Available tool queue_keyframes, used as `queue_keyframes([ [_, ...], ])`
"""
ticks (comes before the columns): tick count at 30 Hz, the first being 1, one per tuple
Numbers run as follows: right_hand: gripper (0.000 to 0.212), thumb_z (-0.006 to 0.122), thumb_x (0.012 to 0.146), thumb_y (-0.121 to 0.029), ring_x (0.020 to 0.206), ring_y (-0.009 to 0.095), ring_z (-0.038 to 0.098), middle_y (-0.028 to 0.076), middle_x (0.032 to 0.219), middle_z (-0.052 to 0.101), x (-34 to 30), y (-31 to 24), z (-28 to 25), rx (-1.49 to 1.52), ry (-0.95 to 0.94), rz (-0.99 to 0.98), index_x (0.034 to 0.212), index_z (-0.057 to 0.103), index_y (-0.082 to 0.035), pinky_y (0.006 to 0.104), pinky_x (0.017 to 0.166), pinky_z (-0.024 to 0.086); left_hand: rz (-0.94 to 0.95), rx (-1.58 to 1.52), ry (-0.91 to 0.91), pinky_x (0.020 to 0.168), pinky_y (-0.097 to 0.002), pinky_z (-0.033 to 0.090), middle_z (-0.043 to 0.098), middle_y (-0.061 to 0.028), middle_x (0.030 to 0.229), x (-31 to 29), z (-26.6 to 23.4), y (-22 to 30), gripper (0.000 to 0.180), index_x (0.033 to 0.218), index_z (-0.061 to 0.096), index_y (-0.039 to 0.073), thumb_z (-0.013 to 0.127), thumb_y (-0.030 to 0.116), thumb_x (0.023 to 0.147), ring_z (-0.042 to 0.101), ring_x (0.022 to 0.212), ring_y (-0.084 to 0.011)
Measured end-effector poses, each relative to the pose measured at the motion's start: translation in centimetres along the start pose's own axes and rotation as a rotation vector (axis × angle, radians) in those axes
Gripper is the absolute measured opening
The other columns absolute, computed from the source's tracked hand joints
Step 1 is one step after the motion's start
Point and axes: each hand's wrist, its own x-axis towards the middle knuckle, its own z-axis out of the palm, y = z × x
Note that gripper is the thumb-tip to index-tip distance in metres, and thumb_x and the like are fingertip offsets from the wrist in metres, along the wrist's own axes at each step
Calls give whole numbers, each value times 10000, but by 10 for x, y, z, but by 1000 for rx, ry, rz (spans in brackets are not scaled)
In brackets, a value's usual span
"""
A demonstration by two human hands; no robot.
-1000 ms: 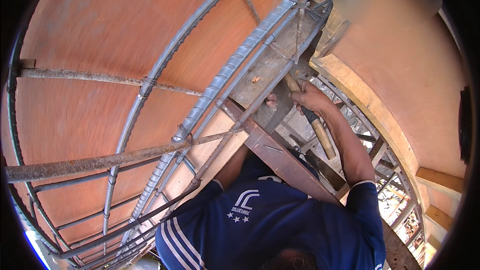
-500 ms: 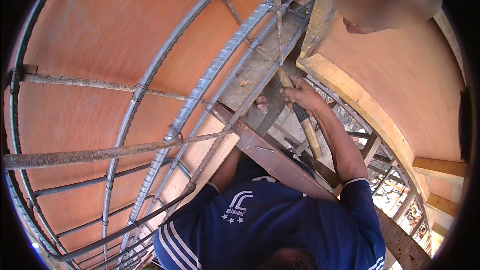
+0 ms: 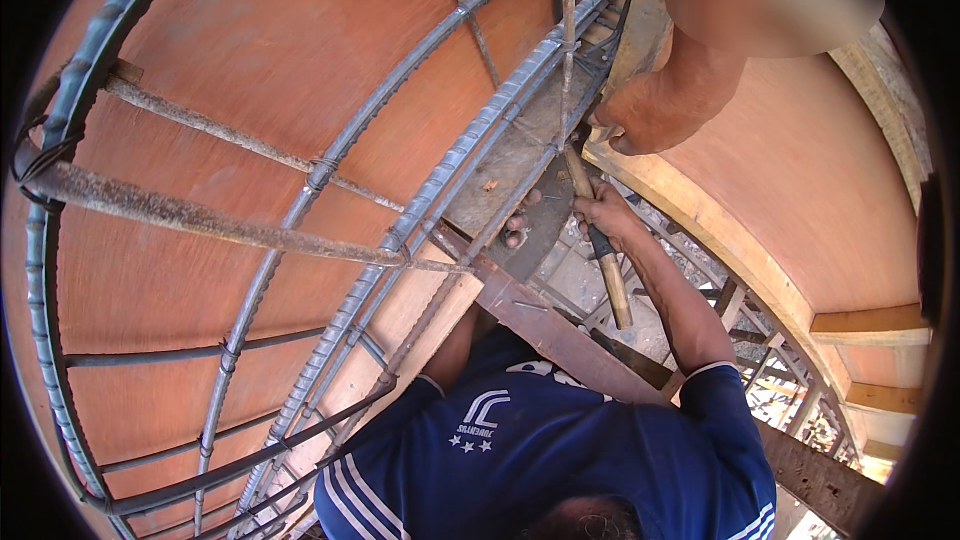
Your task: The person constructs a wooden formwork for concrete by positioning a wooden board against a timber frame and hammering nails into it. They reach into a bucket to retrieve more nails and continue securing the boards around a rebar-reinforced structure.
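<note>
My right hand (image 3: pixel 602 212) is closed round a wooden-handled tool (image 3: pixel 612 285) with a black wrap at mid-handle. Its upper end runs up beneath the steel bars, and its head is hidden. My left forearm passes under a pale board (image 3: pixel 425 315). Beyond it, the curled fingertips of my left hand (image 3: pixel 514 231) show beside a grey weathered plank (image 3: pixel 505 165); what they hold is hidden. A brown beam (image 3: pixel 540 315) with a nail lying on it crosses in front of my chest. A co-worker's hand (image 3: pixel 655 115) reaches to the upper end of a curved timber edge (image 3: pixel 690 185).
Ribbed steel bars (image 3: pixel 445 165) tied with wire arc across the left, in front of a curved orange-brown plywood panel (image 3: pixel 230 70). Another curved panel (image 3: pixel 800 180) with timber ribs stands at right. Between them a gap shows rods and rubble below. A dark plank (image 3: pixel 820 480) lies lower right.
The co-worker's hand has come down onto the timber edge. My right hand keeps its grip on the tool. More of my left fingertips show, and the view has shifted slightly.
</note>
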Motion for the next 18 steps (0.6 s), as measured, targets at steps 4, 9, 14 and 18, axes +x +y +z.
queue_keyframes([
  [4, 267, 656, 876, -89, 541, 112, 510, 31, 736, 529, -1, -3, -1, 8, 10, 1, 1104, 534, -25, 265, 436, 438, -186, -78, -87, 991, -539, 470, 258, -217, 1529, 6, -9, 20, 754, 1546, 143, -1, 495, 402, 1014, 433, 1277, -364],
  [9, 267, 679, 862, -98, 536, 120, 523, 35, 748, 540, 8, -3, -3, 92, -14, 69, 1075, 531, -33, 268, 442, 447, -293, -336, -14, 1018, -624, 487, 372, -212, 1316, 9, -16, 28, 730, 1525, 113, 4, 432, 441, 1036, 418, 1263, -404],
  [14, 281, 692, 849, -106, 539, 134, 535, 35, 748, 541, 11, -18, 17, 71, 16, -71, 1068, 531, -35, 289, 452, 462, -479, -345, -104, 992, -650, 508, 362, -227, 1250, 18, -11, 38, 744, 1520, 80, 2, 420, 454, 1037, 399, 1259, -433],
  [18, 269, 688, 855, -114, 539, 137, 532, 33, 734, 537, 18, -7, 24, 107, 35, -82, 1063, 529, -48, 295, 456, 465, -457, -355, -111, 970, -635, 533, 348, -250, 1241, 23, -8, 33, 811, 1511, 46, -34, 492, 427, 1016, 392, 1255, -440],
])
